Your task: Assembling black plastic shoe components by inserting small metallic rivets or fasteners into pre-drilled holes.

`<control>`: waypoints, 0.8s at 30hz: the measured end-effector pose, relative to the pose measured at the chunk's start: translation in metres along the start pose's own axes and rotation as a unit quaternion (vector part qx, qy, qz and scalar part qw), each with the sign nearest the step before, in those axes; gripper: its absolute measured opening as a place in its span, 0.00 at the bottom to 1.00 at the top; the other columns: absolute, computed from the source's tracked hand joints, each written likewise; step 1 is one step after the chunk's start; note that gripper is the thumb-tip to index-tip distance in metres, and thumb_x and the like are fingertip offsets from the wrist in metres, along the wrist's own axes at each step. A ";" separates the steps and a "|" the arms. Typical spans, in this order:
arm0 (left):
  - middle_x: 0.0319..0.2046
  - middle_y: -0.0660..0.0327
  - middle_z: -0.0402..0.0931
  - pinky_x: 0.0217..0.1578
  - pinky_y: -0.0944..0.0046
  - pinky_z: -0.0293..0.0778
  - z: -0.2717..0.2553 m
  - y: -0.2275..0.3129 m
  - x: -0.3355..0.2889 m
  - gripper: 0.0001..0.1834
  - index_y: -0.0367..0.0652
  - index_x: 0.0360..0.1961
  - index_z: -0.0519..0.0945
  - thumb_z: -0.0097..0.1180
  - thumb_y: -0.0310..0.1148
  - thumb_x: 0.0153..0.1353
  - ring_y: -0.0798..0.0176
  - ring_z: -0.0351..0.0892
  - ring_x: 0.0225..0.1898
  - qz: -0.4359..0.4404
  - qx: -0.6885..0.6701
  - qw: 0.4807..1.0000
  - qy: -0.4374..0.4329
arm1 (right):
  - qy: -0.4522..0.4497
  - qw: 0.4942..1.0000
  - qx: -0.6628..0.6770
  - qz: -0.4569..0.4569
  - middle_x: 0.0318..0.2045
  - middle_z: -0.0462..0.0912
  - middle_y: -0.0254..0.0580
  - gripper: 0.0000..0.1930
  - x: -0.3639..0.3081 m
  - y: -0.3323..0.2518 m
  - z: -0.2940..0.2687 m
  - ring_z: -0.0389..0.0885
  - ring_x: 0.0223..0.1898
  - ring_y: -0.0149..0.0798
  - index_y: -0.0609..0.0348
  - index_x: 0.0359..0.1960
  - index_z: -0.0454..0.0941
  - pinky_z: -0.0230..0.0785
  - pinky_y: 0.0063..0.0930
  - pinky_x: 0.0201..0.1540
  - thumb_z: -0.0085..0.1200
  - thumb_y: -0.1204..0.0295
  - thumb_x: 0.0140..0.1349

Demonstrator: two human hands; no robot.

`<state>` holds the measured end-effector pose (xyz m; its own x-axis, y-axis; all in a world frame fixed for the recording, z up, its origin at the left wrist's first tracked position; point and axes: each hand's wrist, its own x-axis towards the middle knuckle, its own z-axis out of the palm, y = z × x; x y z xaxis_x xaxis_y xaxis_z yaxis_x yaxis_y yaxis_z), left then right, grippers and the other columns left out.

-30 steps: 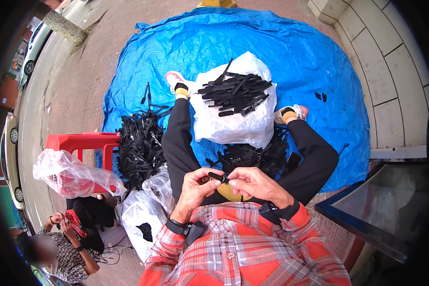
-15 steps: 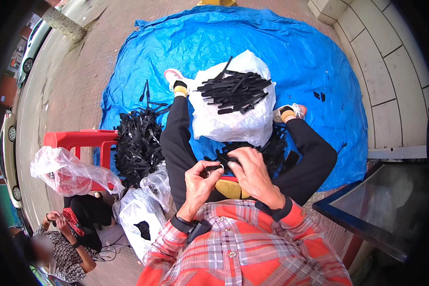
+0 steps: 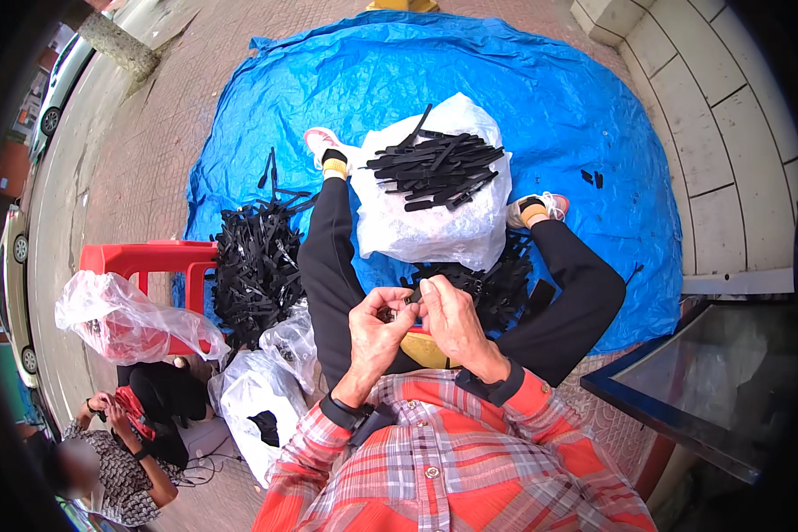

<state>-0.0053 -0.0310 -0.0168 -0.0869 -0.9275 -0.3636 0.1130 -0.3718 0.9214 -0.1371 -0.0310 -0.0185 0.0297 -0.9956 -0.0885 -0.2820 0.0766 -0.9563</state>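
Observation:
My left hand [image 3: 379,335] and my right hand [image 3: 455,324] meet in front of my lap, fingers pinched together. Between their fingertips is a short black strap [image 3: 416,295], largely covered by the fingers. Small shiny bits show in the curl of my left hand, too small to name. Just beyond my hands, between my legs, lies a heap of black straps [image 3: 503,297]. Farther off, a stuffed white plastic bag [image 3: 408,232] carries a stack of black straps [image 3: 436,168] on top.
Beneath everything spreads a blue tarp [image 3: 585,275]. Left of my leg are another strap pile [image 3: 253,275], clear bags [image 3: 248,390] and a red stool [image 3: 142,257]. A co-worker [image 3: 120,461] sits at lower left. A dark-framed glass case [image 3: 683,381] stands at right.
My right hand has drawn in toward my left, and its raised, spread fingers have closed into a pinch at the strap. My left hand has shifted slightly right.

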 end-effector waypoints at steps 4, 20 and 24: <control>0.22 0.69 0.72 0.25 0.78 0.65 -0.004 -0.012 -0.001 0.08 0.35 0.34 0.76 0.59 0.24 0.52 0.80 0.67 0.24 0.111 0.046 0.993 0.011 | 0.023 0.994 -0.054 -0.090 0.17 0.73 0.50 0.11 -0.002 -0.002 0.005 0.75 0.19 0.46 0.65 0.28 0.66 0.66 0.35 0.23 0.49 0.68 0.60; 0.21 0.70 0.70 0.18 0.79 0.58 0.017 0.003 -0.010 0.07 0.36 0.37 0.76 0.51 0.22 0.57 0.80 0.62 0.17 0.035 -0.092 0.994 0.047 | -0.003 0.942 0.320 0.103 0.15 0.72 0.30 0.10 -0.005 -0.008 -0.005 0.68 0.13 0.19 0.61 0.26 0.71 0.59 0.12 0.14 0.50 0.68 0.61; 0.20 0.70 0.70 0.18 0.79 0.58 0.015 0.003 -0.010 0.06 0.36 0.36 0.77 0.51 0.22 0.57 0.80 0.62 0.17 0.045 -0.087 0.995 0.034 | -0.006 0.935 0.337 0.109 0.15 0.72 0.30 0.10 -0.006 -0.008 -0.007 0.68 0.13 0.19 0.61 0.26 0.71 0.59 0.12 0.14 0.50 0.68 0.61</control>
<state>-0.0191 -0.0221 -0.0082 -0.0013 -0.9558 -0.2940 0.2876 -0.2819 0.9153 -0.1414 -0.0259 -0.0081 0.0548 -0.9522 -0.3004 0.3857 0.2977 -0.8733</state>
